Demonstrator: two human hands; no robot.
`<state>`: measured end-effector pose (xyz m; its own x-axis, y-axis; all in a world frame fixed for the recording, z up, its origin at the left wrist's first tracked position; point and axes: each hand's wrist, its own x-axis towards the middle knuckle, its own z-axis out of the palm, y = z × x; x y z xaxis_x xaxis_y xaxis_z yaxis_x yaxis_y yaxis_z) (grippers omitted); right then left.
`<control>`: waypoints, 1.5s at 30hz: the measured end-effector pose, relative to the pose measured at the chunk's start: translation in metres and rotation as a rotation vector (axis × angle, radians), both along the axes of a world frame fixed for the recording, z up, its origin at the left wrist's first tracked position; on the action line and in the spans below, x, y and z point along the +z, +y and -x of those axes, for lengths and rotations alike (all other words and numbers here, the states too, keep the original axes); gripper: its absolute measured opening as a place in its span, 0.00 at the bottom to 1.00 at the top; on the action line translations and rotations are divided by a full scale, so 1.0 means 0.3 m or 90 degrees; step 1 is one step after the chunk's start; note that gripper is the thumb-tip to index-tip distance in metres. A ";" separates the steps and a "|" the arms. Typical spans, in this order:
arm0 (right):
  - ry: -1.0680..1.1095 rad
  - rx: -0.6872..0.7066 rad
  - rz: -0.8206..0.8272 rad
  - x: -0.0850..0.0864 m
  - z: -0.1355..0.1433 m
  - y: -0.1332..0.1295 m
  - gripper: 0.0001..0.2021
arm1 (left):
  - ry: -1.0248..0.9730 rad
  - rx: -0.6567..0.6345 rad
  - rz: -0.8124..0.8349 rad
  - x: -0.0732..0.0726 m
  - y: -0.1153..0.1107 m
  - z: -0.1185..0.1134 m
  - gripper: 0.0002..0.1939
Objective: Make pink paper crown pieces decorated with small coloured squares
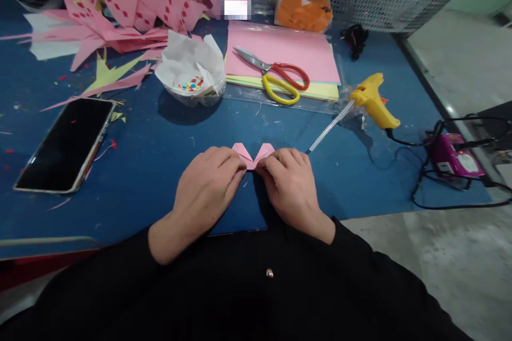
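Left hand [210, 178] and right hand [291, 178] pinch the paper [249, 163], two flaps [266, 149] already folded! What's left, can't tell; glue gun [375, 100] lies unheld, two o'clock.

close head view, forward and down over blue tabletop [138, 170]

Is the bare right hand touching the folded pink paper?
Touching: the head view shows the right hand pinching the folded pink paper between its fingers.

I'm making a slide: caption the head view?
Left hand and right hand pinch folded pink paper at a blue table, scissors beyond.
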<state>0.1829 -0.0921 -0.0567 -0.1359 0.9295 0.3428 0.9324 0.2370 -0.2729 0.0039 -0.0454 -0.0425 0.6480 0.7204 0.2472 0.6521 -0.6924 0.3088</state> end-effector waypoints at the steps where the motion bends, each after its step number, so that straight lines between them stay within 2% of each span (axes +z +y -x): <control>1: 0.003 -0.007 0.000 0.000 0.003 0.000 0.10 | -0.002 0.006 0.002 0.000 -0.001 -0.001 0.11; 14: 0.058 -0.074 0.013 -0.002 0.020 -0.005 0.09 | -0.010 0.107 0.016 0.007 -0.009 -0.032 0.09; 34: 0.062 -0.087 0.050 0.007 0.021 -0.003 0.08 | 0.015 0.146 0.068 0.022 -0.001 -0.044 0.10; 45: 0.025 -0.098 0.042 0.002 0.024 0.002 0.09 | 0.057 0.143 -0.033 0.008 0.000 -0.058 0.13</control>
